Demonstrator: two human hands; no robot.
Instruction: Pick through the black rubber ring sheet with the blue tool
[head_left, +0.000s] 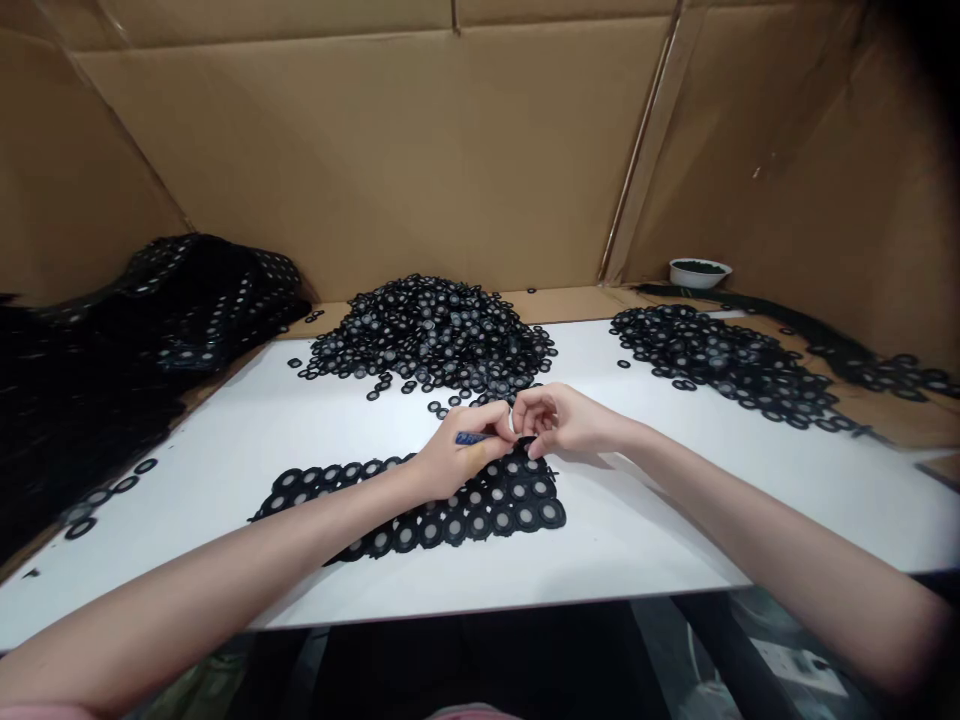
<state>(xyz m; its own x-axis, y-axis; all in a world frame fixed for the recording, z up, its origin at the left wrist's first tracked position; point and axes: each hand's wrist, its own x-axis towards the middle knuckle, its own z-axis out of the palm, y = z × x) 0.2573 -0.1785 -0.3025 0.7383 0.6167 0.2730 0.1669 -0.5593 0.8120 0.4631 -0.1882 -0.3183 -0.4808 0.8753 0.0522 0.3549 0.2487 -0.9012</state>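
Observation:
A sheet of joined black rings (454, 525) with pale grey centres lies flat on the white table. My left hand (457, 455) is closed around a small blue tool (472, 438), only a short length of which shows. Its fingertips meet the sheet's far right corner. There my right hand (559, 420) pinches the upturned edge of the sheet between thumb and finger, its other fingers curled. The two hands nearly touch, and the tip of the blue tool is hidden between them. Part of the sheet disappears behind my left forearm.
Behind my hands rises a large heap of loose black rings (435, 335). A second pile of rings (720, 360) spreads at the right, near a white bowl (699, 274) with dark green contents. Black ringed sheets (217, 290) are heaped at the left. Cardboard walls (360, 160) enclose the table (637, 540).

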